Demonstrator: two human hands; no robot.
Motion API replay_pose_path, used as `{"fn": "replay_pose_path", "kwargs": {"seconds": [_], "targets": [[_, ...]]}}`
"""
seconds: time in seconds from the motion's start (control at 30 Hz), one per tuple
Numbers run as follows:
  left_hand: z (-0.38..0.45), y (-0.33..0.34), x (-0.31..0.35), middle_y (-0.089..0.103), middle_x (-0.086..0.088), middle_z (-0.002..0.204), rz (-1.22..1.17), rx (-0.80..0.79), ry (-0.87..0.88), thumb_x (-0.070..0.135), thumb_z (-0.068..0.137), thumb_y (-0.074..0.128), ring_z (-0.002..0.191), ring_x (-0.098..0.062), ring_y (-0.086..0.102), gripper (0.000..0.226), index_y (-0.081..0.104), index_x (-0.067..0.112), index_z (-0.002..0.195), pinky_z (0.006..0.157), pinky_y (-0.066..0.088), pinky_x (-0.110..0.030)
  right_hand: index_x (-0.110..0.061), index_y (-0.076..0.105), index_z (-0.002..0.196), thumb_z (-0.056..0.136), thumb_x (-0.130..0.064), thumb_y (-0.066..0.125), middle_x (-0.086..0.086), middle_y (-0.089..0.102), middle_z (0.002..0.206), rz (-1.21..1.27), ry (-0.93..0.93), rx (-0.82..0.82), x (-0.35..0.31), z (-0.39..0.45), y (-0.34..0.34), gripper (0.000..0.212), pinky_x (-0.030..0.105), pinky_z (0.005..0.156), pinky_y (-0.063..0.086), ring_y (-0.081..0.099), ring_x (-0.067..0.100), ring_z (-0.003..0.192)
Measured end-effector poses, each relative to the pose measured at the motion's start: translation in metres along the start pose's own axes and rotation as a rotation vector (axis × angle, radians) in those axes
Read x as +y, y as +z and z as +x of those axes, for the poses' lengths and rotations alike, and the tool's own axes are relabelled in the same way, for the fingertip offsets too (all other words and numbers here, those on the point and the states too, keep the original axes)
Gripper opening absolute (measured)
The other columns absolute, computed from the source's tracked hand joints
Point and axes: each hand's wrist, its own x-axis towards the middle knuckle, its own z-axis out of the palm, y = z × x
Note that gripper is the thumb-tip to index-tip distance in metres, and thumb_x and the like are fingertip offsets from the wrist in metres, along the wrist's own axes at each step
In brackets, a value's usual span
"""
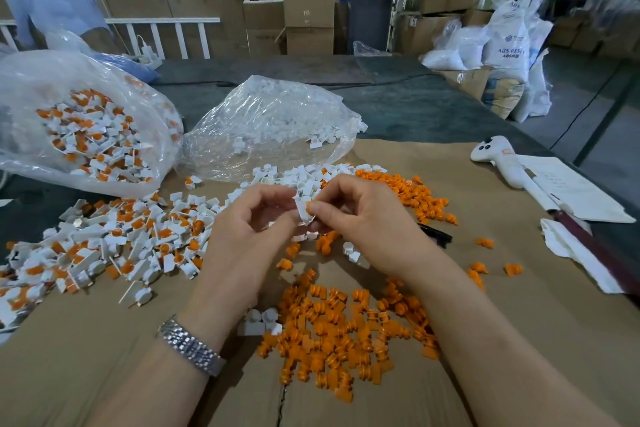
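Orange plugs crowd below; left grip, right grip (mid-air) pinch white cap.

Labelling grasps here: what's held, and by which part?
One small white plastic part, pinched between both hands. The left hand holds its left edge; the right hand pinches its right side, thumb against the orange plug in it.

"ABS RESIN" and a blue logo on the white sack at far right.
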Motion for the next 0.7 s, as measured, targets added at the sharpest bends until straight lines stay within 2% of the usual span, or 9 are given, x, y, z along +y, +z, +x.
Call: {"fn": "replay_pose_path", "kwargs": {"seconds": [0.07,0.13,0.2,0.3,0.4,0.5,0.6,0.7], "targets": [[0.001,-0.002,0.002,0.08,0.004,0.1,-0.184,-0.116,-0.143,0.016,0.094,0.072,0.095,-0.015,0.077,0.017,0.077,0.023,0.108,0.082,0.06,-0.024,-0.018,0.069,0.094,0.095,-0.022,0.069,-0.002,0.073,0.087,-0.037,-0.024,0.026,0.0,0.0,-0.002,0.004,0.033,0.078,0.06,0.071,0.012,0.082],[0.001,-0.002,0.004,0.08,-0.003,0.1,-0.282,-0.13,-0.178,0.014,0.091,0.072,0.096,-0.019,0.077,0.019,0.079,0.017,0.108,0.079,0.06,-0.021,-0.021,0.07,0.092,0.095,-0.023,0.07,-0.006,0.071,0.085,-0.057,-0.044,0.04,0.0,0.001,-0.002,0.004,0.024,0.069,0.057,0.068,0.007,0.077],[0.0,-0.001,0.003,0.081,-0.003,0.097,-0.277,-0.091,-0.164,0.012,0.087,0.075,0.091,-0.019,0.078,0.02,0.08,0.016,0.106,0.076,0.06,-0.019,-0.025,0.07,0.089,0.094,-0.027,0.071,-0.01,0.066,0.083,-0.104,-0.06,0.062,0.001,0.0,-0.001,0.005,0.016,0.063,0.049,0.062,0.001,0.071],[0.0,-0.002,0.0,0.081,0.0,0.093,-0.186,-0.058,-0.1,0.015,0.083,0.079,0.085,-0.018,0.078,0.019,0.081,0.02,0.102,0.074,0.059,-0.017,-0.024,0.068,0.088,0.094,-0.026,0.07,-0.008,0.066,0.08,-0.081,-0.05,0.069,0.001,0.0,0.003,0.007,0.022,0.062,0.052,0.061,0.005,0.067],[0.005,-0.005,-0.001,0.08,-0.01,0.1,-0.397,-0.094,-0.185,0.011,0.08,0.077,0.093,-0.024,0.078,0.021,0.083,0.017,0.1,0.077,0.06,-0.021,-0.024,0.07,0.097,0.093,-0.027,0.072,-0.003,0.07,0.087,-0.003,-0.032,0.012,0.0,-0.001,-0.003,0.006,0.032,0.07,0.059,0.065,0.016,0.074],[0.009,-0.007,-0.002,0.077,-0.019,0.106,-0.619,-0.143,-0.271,0.009,0.076,0.076,0.097,-0.027,0.077,0.027,0.082,0.011,0.102,0.078,0.061,-0.023,-0.03,0.068,0.116,0.09,-0.025,0.076,-0.006,0.067,0.098,0.109,-0.048,-0.129,-0.003,-0.004,-0.015,0.028,0.03,0.082,0.058,0.066,0.013,0.082],[0.009,-0.009,-0.004,0.076,-0.021,0.109,-0.635,-0.179,-0.263,0.01,0.076,0.077,0.098,-0.028,0.076,0.031,0.08,0.008,0.107,0.079,0.061,-0.024,-0.026,0.072,0.116,0.091,-0.018,0.075,-0.001,0.068,0.096,0.08,-0.138,-0.111,-0.006,-0.005,-0.014,0.027,0.035,0.086,0.059,0.068,0.019,0.089],[0.008,-0.009,-0.003,0.077,-0.019,0.11,-0.618,-0.184,-0.229,0.014,0.074,0.08,0.101,-0.03,0.076,0.034,0.08,0.01,0.108,0.081,0.06,-0.025,-0.018,0.074,0.111,0.09,-0.013,0.075,0.003,0.071,0.091,0.087,-0.176,-0.047,-0.005,-0.004,-0.01,0.022,0.031,0.085,0.059,0.07,0.016,0.086]]}}
